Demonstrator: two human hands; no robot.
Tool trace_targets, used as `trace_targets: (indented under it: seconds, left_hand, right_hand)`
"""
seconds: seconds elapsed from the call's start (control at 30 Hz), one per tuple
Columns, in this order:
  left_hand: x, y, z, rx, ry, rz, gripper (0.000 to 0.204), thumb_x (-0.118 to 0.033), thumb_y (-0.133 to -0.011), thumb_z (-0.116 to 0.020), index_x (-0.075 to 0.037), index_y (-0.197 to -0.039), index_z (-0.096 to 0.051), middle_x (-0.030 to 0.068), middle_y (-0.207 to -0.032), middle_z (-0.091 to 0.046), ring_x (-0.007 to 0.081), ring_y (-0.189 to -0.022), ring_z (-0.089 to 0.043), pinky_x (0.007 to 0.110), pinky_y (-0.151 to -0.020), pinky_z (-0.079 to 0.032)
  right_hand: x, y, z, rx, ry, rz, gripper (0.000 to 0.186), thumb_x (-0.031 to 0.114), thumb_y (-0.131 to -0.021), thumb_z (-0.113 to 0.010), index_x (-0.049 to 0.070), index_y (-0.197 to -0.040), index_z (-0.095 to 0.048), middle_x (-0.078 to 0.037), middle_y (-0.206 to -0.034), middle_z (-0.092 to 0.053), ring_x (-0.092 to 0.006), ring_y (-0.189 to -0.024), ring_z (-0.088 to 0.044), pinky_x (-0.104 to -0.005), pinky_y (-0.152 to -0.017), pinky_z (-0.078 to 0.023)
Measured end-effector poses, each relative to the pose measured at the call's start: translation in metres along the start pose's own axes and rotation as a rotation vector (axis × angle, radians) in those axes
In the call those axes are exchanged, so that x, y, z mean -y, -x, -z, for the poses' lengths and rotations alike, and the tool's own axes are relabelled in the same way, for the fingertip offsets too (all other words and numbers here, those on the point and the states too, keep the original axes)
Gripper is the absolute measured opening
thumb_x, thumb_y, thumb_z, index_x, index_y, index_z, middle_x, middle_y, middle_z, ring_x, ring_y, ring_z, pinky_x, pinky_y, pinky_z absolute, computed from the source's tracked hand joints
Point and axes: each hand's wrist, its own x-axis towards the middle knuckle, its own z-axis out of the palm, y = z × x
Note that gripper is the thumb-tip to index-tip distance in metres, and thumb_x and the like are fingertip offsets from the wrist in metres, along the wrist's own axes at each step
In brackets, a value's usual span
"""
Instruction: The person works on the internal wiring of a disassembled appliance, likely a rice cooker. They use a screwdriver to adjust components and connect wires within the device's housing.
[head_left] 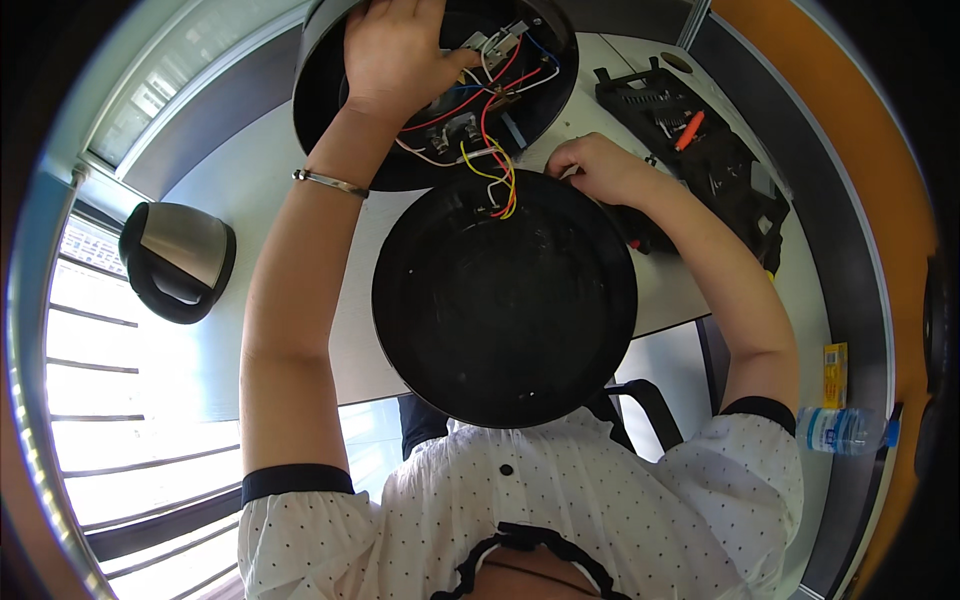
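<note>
Across the middle of the frame, we see the near edge of the pale desk [240,190] running behind the round black disc [505,310], whose lower rim reaches past it and overlaps our white dotted shirt [560,480] in view. Above it, at top centre, sits the open black housing [325,90], cut by the upper frame edge; red, yellow and white wires [513,180] run from it to the disc's upper rim. At the left, pale desktop spreads between the steel-and-black kettle [180,260] and our left forearm. At the upper right, room is narrower: the open black tool case [728,165], with an orange-red item [689,130] lying in it, comes close to our right forearm, and the grey partition [800,150] stands beyond. A clear bottle [845,430] and a yellow box [835,375] lie at the right.

Our left arm, with a bracelet [330,182] at the wrist, stretches nearly straight upward, so the left hand [398,65] lies over the housing. Its thumb points right toward the wiring; the other fingers run up to the frame's top, and we cannot tell whether they grip anything. Our right arm bends inward, bringing the right hand [600,168] to the disc's upper right rim. Its fingers are curled; whether they pinch or merely touch the rim, we cannot tell.
</note>
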Motion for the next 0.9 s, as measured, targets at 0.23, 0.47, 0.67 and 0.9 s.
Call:
trace_targets:
  seconds: [0.23,0.47,0.67,0.9]
  left_hand:
    - [0.001,-0.002,0.002,0.025,-0.025,-0.026,0.066,-0.024,-0.055,-0.081,-0.002,-0.112,-0.059,0.0178,-0.106,-0.060,0.0361,-0.101,-0.056,0.047,-0.089,-0.044]
    - [0.012,0.000,-0.013,-0.031,-0.165,-0.067,0.069,-0.040,-0.057,-0.084,-0.010,-0.115,-0.063,0.0109,-0.104,-0.066,0.0279,-0.098,-0.063,0.039,-0.087,-0.048]
    - [0.012,0.001,-0.012,-0.030,-0.133,-0.055,0.070,-0.038,-0.055,-0.084,-0.015,-0.117,-0.063,0.0088,-0.109,-0.065,0.0295,-0.104,-0.060,0.041,-0.090,-0.046]
    - [0.013,-0.001,-0.014,-0.021,-0.125,-0.065,0.070,-0.037,-0.054,-0.084,-0.016,-0.118,-0.063,0.0077,-0.109,-0.065,0.0289,-0.103,-0.060,0.041,-0.088,-0.047]
  right_hand:
    - [-0.008,0.030,0.036,-0.350,-0.095,-0.153,0.014,0.003,-0.080,-0.068,0.000,-0.093,-0.068,-0.007,-0.082,-0.067,-0.0142,-0.076,-0.064,-0.0267,-0.069,-0.051]
    - [-0.017,0.084,0.084,-0.482,-0.027,-0.511,0.013,0.008,-0.081,-0.066,0.000,-0.090,-0.069,-0.007,-0.076,-0.066,-0.0123,-0.066,-0.062,-0.0260,-0.058,-0.049]
    - [-0.029,0.106,0.078,-0.267,0.136,-0.595,0.018,0.012,-0.073,-0.071,0.004,-0.089,-0.072,-0.012,-0.078,-0.069,-0.0243,-0.074,-0.066,-0.0341,-0.070,-0.051]
    - [-0.038,0.114,0.064,-0.260,0.283,-0.564,0.016,0.010,-0.075,-0.068,0.003,-0.088,-0.072,-0.013,-0.084,-0.069,-0.0266,-0.077,-0.066,-0.0350,-0.072,-0.052]
